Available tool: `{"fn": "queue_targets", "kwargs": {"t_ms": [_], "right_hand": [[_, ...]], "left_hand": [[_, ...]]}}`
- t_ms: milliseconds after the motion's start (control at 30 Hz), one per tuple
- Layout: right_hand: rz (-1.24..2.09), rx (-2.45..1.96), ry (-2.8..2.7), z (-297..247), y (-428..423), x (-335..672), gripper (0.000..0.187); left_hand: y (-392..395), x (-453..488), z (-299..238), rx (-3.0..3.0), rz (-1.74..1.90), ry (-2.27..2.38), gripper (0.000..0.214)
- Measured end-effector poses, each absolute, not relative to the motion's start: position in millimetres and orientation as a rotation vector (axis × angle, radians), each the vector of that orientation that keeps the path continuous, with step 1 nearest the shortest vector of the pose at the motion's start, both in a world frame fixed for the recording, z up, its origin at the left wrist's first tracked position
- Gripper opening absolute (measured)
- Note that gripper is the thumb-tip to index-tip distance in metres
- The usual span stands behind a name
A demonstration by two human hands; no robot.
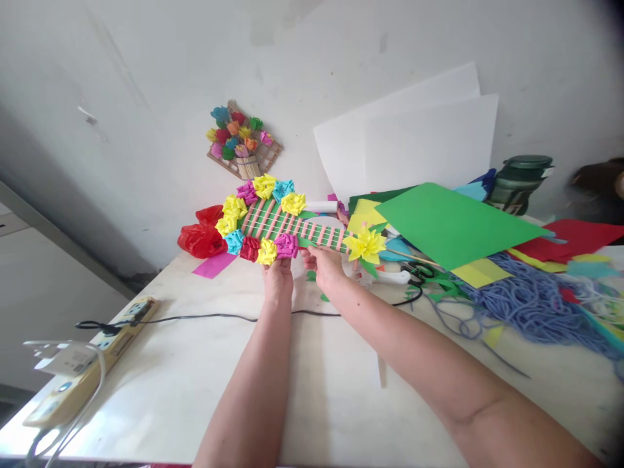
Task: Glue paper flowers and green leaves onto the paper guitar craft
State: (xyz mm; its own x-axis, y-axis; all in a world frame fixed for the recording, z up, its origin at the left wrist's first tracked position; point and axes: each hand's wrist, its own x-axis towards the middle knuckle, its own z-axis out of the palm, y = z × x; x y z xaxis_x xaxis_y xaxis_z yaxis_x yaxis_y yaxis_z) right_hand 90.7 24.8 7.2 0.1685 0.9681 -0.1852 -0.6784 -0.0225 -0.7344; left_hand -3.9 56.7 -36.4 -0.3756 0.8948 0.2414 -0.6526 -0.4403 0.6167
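Both my hands hold up a woven paper craft (287, 226) of pink and green strips above the table. Paper flowers in yellow, magenta, blue and red ring its left part, and a large yellow flower (364, 245) with green leaves sits at its right end. My left hand (277, 278) grips the lower edge under the yellow and magenta flowers. My right hand (324, 265) pinches the lower edge a little further right, near the large yellow flower. Both arms reach forward from the bottom of the view.
A similar flower craft (242, 141) hangs on the wall. Coloured paper sheets (453, 224), white sheets (414, 140), blue yarn (531, 299), a green jar (521, 182) and a glue gun (390, 277) crowd the right. A red bag (202, 237) lies behind. A power strip (92, 361) and black cord (205, 318) lie left.
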Motion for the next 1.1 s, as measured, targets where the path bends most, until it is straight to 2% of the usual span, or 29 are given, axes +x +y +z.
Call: {"fn": "queue_targets", "kwargs": {"t_ms": [300, 567, 800, 1100], "right_hand": [[1.295, -1.029, -0.697, 10.2, 26.7, 94.1, 0.01], [1.147, -1.131, -0.957, 4.8, 33.6, 99.1, 0.017], [0.882, -1.355, -1.275, -6.0, 47.1, 106.9, 0.017], [0.902, -1.364, -1.172, -9.2, 48.6, 101.5, 0.016]], "left_hand": [[53.8, -3.0, -34.5, 0.663, 1.967, 0.468, 0.049], [51.8, -2.3, -32.8, 0.714, 1.956, 0.485, 0.048], [53.4, -1.9, -34.5, 0.69, 1.953, 0.484, 0.051], [52.2, -1.2, -32.5, 0.721, 1.949, 0.49, 0.053]]}}
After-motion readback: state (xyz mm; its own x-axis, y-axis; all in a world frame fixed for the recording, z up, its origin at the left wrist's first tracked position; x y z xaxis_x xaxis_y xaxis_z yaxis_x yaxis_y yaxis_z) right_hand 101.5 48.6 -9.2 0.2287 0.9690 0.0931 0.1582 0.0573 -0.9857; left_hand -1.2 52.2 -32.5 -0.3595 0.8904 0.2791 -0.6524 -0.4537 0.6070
